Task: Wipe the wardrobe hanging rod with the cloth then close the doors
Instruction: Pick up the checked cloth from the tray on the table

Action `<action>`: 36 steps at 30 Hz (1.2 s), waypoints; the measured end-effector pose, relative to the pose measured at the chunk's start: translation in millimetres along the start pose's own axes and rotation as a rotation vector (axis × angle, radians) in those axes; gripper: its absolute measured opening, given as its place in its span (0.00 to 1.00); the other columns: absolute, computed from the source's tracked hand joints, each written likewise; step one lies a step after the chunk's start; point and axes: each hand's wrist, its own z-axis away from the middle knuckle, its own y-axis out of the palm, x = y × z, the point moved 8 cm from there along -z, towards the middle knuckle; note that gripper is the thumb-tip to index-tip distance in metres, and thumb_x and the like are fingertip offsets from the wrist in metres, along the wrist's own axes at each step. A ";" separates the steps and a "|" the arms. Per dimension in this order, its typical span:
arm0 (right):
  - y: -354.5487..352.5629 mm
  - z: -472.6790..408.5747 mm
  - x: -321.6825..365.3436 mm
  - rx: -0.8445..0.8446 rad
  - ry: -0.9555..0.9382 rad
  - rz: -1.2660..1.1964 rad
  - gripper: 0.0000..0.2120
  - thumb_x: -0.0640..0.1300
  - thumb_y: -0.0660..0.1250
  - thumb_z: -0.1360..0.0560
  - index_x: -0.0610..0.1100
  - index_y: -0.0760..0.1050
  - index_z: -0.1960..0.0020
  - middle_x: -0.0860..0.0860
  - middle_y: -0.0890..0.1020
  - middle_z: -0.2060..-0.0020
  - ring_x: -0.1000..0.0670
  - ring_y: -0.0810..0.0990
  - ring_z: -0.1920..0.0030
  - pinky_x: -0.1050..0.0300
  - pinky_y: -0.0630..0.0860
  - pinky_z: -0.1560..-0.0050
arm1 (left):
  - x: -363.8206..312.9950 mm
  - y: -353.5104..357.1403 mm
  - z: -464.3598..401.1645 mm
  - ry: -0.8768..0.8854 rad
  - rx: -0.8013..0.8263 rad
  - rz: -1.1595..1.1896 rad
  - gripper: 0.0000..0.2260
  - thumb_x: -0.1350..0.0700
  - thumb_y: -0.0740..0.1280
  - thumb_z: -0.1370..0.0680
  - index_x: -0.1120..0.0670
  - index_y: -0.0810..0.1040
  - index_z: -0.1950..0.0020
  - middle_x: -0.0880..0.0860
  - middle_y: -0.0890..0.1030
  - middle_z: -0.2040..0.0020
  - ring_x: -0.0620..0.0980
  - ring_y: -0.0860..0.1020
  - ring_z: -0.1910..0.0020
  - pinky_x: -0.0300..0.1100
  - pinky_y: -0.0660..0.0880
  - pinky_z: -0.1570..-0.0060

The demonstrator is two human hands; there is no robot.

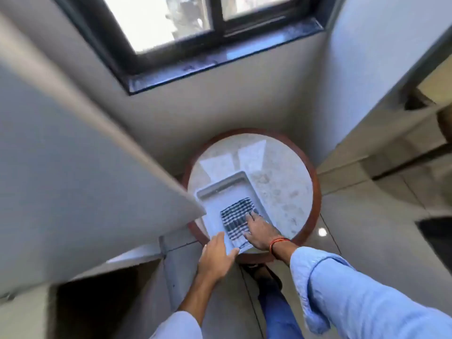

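Observation:
A black-and-white checked cloth [236, 217] lies folded in a white tray [220, 189] on a small round table [288, 189]. My right hand [260, 231] rests flat on the cloth's right side, fingers spread. My left hand [216, 256] grips the tray's near edge, thumb over the rim. A grey wardrobe door [73, 172] stands open on the left, its lower corner just over the tray's left side. The hanging rod is out of sight.
The table has a stone top and a reddish wooden rim, and stands in a corner under a dark-framed window [186, 30]. A dark wardrobe opening [97, 307] lies at lower left. Tiled floor [367, 211] stretches to the right.

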 end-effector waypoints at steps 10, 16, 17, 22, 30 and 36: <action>44.4 -96.7 -69.2 0.092 0.165 -0.181 0.34 0.39 0.61 0.20 0.47 0.50 0.19 0.38 0.59 0.23 0.34 0.66 0.27 0.36 0.73 0.33 | 25.1 44.0 -139.8 -0.264 0.143 0.276 0.23 0.65 0.61 0.22 0.55 0.68 0.26 0.58 0.75 0.29 0.58 0.74 0.31 0.45 0.69 0.35; 49.1 -107.8 -76.7 -0.097 0.177 -0.159 0.28 0.32 0.62 0.24 0.43 0.65 0.25 0.38 0.70 0.36 0.37 0.72 0.36 0.44 0.76 0.37 | 45.3 66.5 -158.4 -0.382 0.125 0.532 0.26 0.76 0.55 0.24 0.58 0.74 0.30 0.56 0.77 0.37 0.49 0.75 0.44 0.38 0.73 0.47; 47.6 -108.7 -77.0 -0.116 0.178 -0.173 0.27 0.31 0.62 0.24 0.43 0.66 0.26 0.38 0.71 0.37 0.37 0.74 0.37 0.45 0.77 0.39 | 43.7 66.0 -160.6 -0.389 0.105 0.566 0.25 0.76 0.55 0.24 0.59 0.75 0.31 0.54 0.76 0.36 0.47 0.74 0.43 0.36 0.72 0.47; 26.9 -95.5 -63.4 -0.185 0.169 -0.248 0.29 0.29 0.64 0.25 0.43 0.68 0.25 0.39 0.71 0.38 0.37 0.79 0.45 0.45 0.80 0.44 | 32.4 47.5 -151.3 -0.356 -0.030 0.765 0.22 0.75 0.65 0.25 0.61 0.79 0.34 0.51 0.77 0.40 0.36 0.76 0.56 0.21 0.73 0.66; -5.9 3.8 53.4 -0.201 0.031 -0.348 0.22 0.35 0.65 0.25 0.42 0.76 0.32 0.38 0.75 0.44 0.36 0.79 0.45 0.46 0.78 0.40 | 56.1 -54.0 -10.8 -0.210 -0.325 0.802 0.22 0.79 0.65 0.31 0.67 0.80 0.38 0.68 0.80 0.39 0.64 0.82 0.45 0.57 0.79 0.41; 16.6 91.9 241.1 -0.172 -0.300 -0.309 0.13 0.33 0.62 0.27 0.36 0.81 0.46 0.36 0.82 0.46 0.38 0.81 0.44 0.51 0.76 0.45 | 162.3 -143.2 171.5 -0.242 -0.694 0.709 0.22 0.78 0.63 0.31 0.63 0.84 0.42 0.64 0.80 0.45 0.64 0.81 0.45 0.57 0.77 0.40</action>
